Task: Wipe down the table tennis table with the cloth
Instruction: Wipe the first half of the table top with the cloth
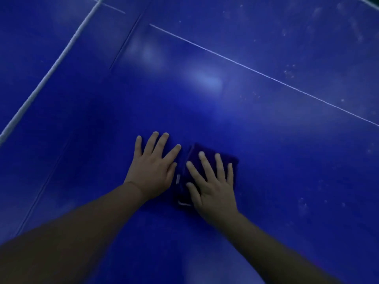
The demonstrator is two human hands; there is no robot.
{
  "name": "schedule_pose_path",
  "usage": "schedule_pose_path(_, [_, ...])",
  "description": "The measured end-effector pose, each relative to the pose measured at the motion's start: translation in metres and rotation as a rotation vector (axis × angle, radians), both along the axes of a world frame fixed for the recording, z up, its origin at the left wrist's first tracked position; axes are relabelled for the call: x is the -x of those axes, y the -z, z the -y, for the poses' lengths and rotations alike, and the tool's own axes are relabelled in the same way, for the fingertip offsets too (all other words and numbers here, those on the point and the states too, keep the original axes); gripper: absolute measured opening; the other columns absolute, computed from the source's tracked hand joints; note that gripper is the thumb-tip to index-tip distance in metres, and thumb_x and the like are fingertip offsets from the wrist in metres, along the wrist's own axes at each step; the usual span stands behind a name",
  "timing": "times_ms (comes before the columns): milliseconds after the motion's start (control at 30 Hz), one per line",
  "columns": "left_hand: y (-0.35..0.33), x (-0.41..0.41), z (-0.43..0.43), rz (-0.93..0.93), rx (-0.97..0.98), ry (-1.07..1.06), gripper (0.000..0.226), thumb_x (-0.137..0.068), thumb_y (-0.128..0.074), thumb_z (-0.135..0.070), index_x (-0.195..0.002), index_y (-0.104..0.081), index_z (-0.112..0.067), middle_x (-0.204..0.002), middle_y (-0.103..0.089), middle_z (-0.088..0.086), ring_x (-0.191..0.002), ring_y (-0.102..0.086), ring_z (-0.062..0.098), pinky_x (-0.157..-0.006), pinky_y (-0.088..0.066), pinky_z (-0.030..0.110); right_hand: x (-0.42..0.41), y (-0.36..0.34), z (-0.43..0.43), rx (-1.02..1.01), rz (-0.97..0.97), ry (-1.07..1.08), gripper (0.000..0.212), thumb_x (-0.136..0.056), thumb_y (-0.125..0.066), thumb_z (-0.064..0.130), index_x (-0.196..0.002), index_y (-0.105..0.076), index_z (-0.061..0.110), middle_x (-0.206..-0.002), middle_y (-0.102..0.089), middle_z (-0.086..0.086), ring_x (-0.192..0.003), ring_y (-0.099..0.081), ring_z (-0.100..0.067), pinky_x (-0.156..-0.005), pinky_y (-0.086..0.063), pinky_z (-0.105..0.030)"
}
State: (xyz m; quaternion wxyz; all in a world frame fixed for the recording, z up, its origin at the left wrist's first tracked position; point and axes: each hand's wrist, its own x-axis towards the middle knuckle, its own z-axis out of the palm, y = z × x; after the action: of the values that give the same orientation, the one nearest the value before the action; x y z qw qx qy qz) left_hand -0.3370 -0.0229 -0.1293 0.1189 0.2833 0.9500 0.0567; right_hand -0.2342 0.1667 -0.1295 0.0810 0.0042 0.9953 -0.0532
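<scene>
Blue, glossy table tennis table (266, 160) fills the whole head view, seen from above and at an angle. A thin white centre line (256, 69) runs diagonally from upper middle to the right edge, and a thicker white band, the top of the net (51, 66), crosses the upper left corner. Pale dusty smudges (291, 72) speckle the surface beyond the centre line, mostly at upper right, and soft light reflections (205, 78) sit near the middle.

Both bare forearms reach in from the bottom edge. The left hand (152, 167) lies palm down, flat on the bare table, with its fingers (162, 140) extended and spread apart; it pinches nothing. The right hand (211, 185) lies palm down on the cloth (196, 152), likewise with fingers (219, 162) straight and fanned out, pressing the fabric against the table rather than gripping it.

The cloth is dark purple-blue, folded into a rough rectangle, and lies on the table just beside the left hand, on the near side of the centre line and slightly below the middle of the view. Its far corner shows beyond the right fingertips, and a small pale tag (178, 178) shows on its left edge, between the two hands. Whether the left thumb touches the cloth cannot be told.
</scene>
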Motion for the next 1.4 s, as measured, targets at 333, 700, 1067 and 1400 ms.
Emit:
schedule_pose_path(333, [0.002,0.058,-0.039,-0.019,0.006,0.081,0.06,-0.101,-0.013,-0.049,-0.156,-0.028,-0.032,-0.165,-0.019,0.011,-0.152,-0.01,0.034,-0.119,-0.009,0.065,0.231,0.004,-0.124,0.007,0.04,0.345,0.06,-0.098,-0.016,0.065,-0.156,-0.016,0.049,-0.169,-0.006,0.011,-0.154,-0.005,-0.033,-0.12,-0.003,-0.065])
schedule_pose_path(700, [0.004,0.1,-0.086,-0.02,-0.027,0.067,0.06,-0.1,-0.017,-0.05,-0.157,-0.022,-0.033,-0.166,-0.013,0.009,-0.153,-0.003,0.032,-0.119,-0.003,0.065,0.169,0.008,-0.113,-0.015,-0.05,0.222,0.059,-0.097,-0.023,0.063,-0.153,-0.027,0.047,-0.166,-0.019,0.01,-0.151,-0.018,-0.032,-0.117,-0.012,-0.064])
schedule_pose_path(1067, [0.006,0.111,-0.09,-0.017,-0.061,0.069,0.061,-0.099,-0.014,-0.051,-0.157,-0.02,-0.034,-0.167,-0.012,0.006,-0.154,0.0,0.029,-0.12,-0.001,0.061,0.254,0.008,-0.125,-0.002,0.006,0.3,0.065,-0.094,-0.011,0.065,-0.157,-0.014,0.047,-0.169,-0.003,0.01,-0.154,-0.002,-0.035,-0.118,0.0,-0.065])
schedule_pose_path(1400, [0.004,0.113,-0.093,0.003,-0.127,0.043,0.061,-0.098,-0.023,-0.048,-0.155,-0.031,-0.029,-0.164,-0.023,0.009,-0.153,-0.011,0.029,-0.121,-0.005,0.062,0.324,0.005,-0.117,0.042,0.014,0.337,0.06,-0.099,-0.016,0.059,-0.157,-0.02,0.045,-0.17,-0.001,0.008,-0.153,0.001,-0.039,-0.117,0.003,-0.069])
